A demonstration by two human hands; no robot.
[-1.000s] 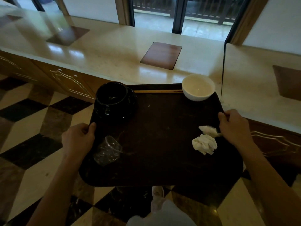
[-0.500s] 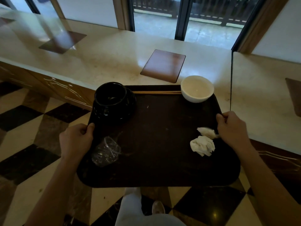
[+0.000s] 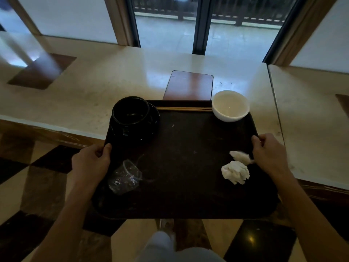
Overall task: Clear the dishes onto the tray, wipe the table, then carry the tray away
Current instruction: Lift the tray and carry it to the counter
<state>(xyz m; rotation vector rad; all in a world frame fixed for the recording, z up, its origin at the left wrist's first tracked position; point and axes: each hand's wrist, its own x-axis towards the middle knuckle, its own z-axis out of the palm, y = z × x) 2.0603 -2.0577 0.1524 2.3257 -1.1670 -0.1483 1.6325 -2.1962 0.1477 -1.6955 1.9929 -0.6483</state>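
Head view: dark brown rectangular plastic tray (image 3: pixel 185 167) held level, far edge over the cream stone table (image 3: pixel 90 87). Left hand (image 3: pixel 90 163) grips its left rim, right hand (image 3: pixel 268 154) its right. On it: black bowl (image 3: pixel 130 110), white ceramic bowl (image 3: pixel 230 105), wooden chopsticks (image 3: pixel 184 109), clear plastic cup (image 3: pixel 124 176) on its side, 2 crumpled white napkins (image 3: pixel 236 173).

The tray (image 3: pixel 181 163) now sits square to the counter (image 3: pixel 94 91), its far edge overlapping the brown inlay (image 3: pixel 188 85), which lay clear beyond it before. A foot (image 3: pixel 166 226) steps forward beneath, seemingly a shoe.
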